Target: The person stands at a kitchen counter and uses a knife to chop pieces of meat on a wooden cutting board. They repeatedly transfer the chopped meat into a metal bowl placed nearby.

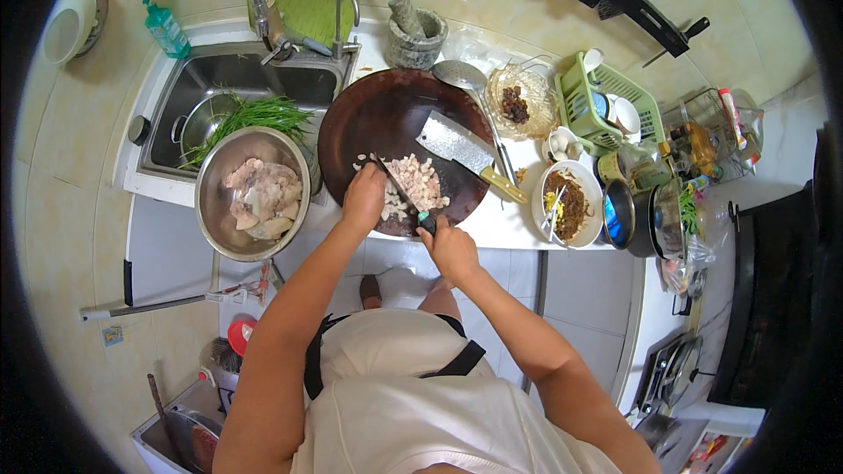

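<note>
On the round dark wooden chopping board (395, 105) lies a heap of small diced pale pieces (418, 178), possibly meat. My right hand (451, 250) grips the dark handle of a narrow kitchen knife (397, 187), whose blade crosses the dice. At the blade's far end, my left hand (365, 196) is bent with its fingertips against or close to the tip; whether it pinches anything is hidden. A cleaver (458, 143) with a yellowish handle rests flat on the board's right part. Left of the board, a steel bowl (205, 210) holds pale raw meat pieces (263, 197).
Behind the board stand a stone mortar (415, 46) with its pestle and a skimmer (464, 76). At left, a sink (263, 79) holds green stalks (270, 115). To the right are a white bowl of brown shreds (573, 210), eggs (563, 143) and a green dish basket (609, 105).
</note>
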The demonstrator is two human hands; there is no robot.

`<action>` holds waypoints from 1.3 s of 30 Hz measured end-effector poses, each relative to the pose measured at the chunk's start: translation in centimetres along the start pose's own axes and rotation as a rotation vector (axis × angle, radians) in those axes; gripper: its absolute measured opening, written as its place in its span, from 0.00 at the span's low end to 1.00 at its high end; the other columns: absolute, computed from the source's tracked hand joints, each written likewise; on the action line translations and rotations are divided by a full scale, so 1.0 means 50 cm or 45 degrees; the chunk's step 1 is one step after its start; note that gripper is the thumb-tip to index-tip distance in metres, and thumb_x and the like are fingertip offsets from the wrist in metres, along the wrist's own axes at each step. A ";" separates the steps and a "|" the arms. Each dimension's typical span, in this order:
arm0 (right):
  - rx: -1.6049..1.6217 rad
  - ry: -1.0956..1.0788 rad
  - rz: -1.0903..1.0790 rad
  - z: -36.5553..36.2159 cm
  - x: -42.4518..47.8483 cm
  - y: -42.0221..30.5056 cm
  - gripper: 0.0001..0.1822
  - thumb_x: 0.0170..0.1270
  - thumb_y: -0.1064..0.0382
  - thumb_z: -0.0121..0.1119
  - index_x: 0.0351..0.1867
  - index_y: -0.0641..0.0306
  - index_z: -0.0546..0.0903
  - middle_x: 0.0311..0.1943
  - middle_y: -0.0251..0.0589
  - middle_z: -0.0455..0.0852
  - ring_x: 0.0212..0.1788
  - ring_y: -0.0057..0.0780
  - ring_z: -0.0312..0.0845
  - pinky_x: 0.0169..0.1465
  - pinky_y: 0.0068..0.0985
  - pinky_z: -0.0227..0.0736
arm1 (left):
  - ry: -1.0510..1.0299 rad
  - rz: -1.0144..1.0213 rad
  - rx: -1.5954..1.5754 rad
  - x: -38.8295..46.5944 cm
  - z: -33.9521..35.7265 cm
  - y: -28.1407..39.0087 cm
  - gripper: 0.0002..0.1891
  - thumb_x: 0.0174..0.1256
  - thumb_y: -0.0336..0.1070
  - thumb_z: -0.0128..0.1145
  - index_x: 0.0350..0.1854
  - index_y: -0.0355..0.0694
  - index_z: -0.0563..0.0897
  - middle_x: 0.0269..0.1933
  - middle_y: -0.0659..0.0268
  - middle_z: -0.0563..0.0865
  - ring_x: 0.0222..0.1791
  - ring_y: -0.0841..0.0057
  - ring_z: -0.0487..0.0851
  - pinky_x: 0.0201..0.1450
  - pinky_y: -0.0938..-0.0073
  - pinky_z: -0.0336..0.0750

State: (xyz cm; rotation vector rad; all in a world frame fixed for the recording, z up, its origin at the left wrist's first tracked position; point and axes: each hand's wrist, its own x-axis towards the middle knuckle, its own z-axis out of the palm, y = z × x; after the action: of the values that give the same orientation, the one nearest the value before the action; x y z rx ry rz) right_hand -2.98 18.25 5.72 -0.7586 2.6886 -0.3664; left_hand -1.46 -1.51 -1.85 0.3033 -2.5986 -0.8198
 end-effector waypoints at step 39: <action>0.061 -0.182 -0.089 -0.029 0.037 -0.023 0.25 0.69 0.46 0.53 0.35 0.74 0.77 0.25 0.62 0.84 0.32 0.58 0.83 0.36 0.46 0.79 | 0.038 0.097 -0.133 -0.049 -0.022 -0.003 0.04 0.58 0.23 0.55 0.34 0.34 0.80 0.39 0.56 0.79 0.42 0.56 0.80 0.45 0.60 0.76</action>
State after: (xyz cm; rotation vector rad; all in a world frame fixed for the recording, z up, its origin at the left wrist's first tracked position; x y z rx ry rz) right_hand -4.51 16.53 6.97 -0.8334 2.5167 -0.3767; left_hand 1.25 -1.41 -1.86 0.1836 -2.5127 -0.9134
